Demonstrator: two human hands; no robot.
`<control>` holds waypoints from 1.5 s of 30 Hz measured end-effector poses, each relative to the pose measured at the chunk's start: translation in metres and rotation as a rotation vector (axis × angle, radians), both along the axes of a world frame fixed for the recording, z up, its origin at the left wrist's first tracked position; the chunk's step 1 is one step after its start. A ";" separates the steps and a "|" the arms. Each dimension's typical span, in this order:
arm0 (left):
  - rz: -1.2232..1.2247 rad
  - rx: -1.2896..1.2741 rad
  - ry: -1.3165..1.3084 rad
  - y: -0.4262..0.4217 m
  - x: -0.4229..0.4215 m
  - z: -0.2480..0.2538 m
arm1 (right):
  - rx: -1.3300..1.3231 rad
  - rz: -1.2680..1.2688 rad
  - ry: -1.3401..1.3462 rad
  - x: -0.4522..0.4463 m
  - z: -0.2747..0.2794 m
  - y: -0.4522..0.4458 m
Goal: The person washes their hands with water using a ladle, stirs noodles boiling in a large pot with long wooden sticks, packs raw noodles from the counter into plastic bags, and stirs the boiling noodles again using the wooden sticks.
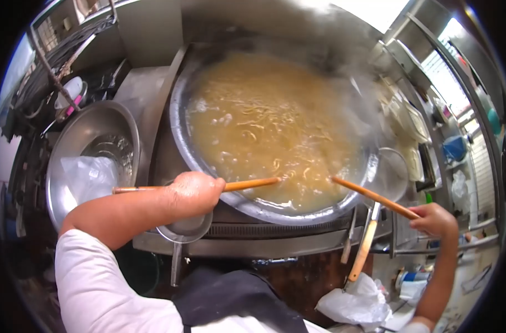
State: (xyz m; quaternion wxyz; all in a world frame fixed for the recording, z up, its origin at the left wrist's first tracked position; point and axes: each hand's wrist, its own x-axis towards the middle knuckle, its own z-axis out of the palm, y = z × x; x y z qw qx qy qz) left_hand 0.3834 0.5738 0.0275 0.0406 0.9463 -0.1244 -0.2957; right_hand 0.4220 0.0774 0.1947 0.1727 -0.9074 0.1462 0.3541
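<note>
A wide metal pot fills the middle of the view, with noodles in cloudy yellowish liquid. Steam hides part of its far right side. My left hand is closed around a long wooden stick at the pot's near left rim; its tip reaches over the liquid. Beyond the near right rim, my right hand grips a second wooden stick. That one slants inward, its tip at the liquid's surface. Whether either tip is under the surface, I cannot tell.
At left stands a large metal bowl with a plastic bag. A metal strainer sits below my left forearm. A wooden-handled tool leans near the pot's right front. A white plastic bag lies lower right; shelves line the right.
</note>
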 end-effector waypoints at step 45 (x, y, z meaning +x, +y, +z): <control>0.155 -0.068 -0.197 -0.065 0.061 -0.053 | -0.529 0.460 -0.676 0.126 -0.167 0.155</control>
